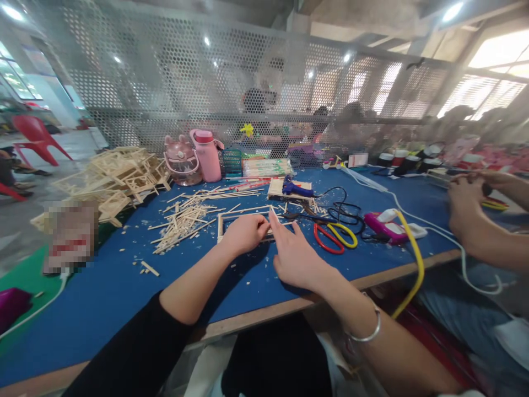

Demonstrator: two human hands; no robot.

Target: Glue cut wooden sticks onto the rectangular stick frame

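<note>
On the blue tabletop in front of me lies a small frame of thin wooden sticks [220,225], partly hidden behind my hands. My left hand [244,234] rests over it, fingers curled in and closed on its near side. My right hand [295,258] is beside it with the index finger stretched out to the frame's far edge and another finger apart from it. A loose pile of wooden sticks [179,223] spreads to the left. Just beyond my hands, a blue glue gun [296,188] lies on a block of sticks. Scissors with red and yellow handles [342,236] lie to the right.
Finished stick models [119,179] are heaped at the left. A pink bottle [207,157] and a round jug [182,162] stand at the back by a perforated metal screen [173,71]. A purple power strip [386,227] with cables lies right; another person's hands [469,204] work beyond it.
</note>
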